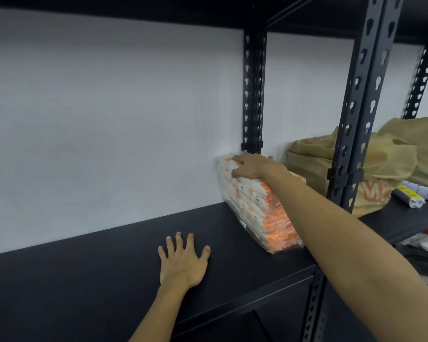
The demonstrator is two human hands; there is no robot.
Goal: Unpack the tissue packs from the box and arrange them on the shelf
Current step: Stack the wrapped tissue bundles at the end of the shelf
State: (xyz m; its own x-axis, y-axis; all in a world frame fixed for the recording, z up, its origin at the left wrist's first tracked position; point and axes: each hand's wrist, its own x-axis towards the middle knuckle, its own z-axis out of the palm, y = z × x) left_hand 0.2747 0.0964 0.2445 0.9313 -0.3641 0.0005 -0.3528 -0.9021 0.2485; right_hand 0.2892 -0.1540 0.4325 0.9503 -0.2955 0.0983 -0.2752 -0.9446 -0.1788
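The left hand (183, 261) is laid flat on the near part of the dark shelf (97, 280), fingers spread and nothing held. Farther right, the bundle of tissue packs (260, 206) is seen lying on the shelf, its long axis running from the near edge toward the far wall. Its far top end is gripped by the right hand (252, 166), fingers curled over it.

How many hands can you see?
2. The left hand lies flat on the black shelf. The right hand rests on top of the tissue packs.
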